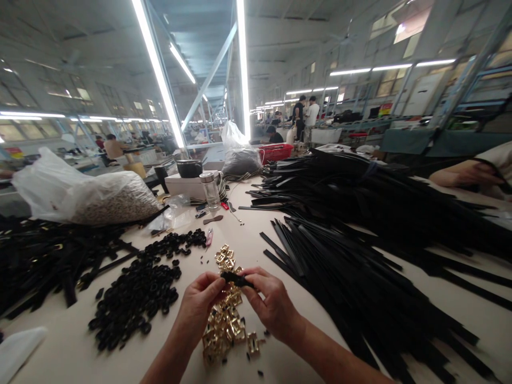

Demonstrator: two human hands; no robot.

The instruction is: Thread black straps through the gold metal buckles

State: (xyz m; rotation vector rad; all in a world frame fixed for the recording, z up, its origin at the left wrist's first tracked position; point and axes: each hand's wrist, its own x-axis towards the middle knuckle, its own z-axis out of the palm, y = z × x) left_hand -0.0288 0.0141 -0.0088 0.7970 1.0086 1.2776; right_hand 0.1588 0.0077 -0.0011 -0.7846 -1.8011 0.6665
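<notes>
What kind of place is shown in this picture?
It looks like a factory workshop: tube lights run overhead, people stand in the background, and black strips and gold-coloured buckles lie in piles on the table.

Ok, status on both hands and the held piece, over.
Left hand and right hand: both pinching black piece. Piece partly hidden. Nearest clutter: gold buckles beneath, black straps off right.

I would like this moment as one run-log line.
left hand, right hand: pinching black piece; below: gold buckles; left: black loops; right: black strips
</notes>
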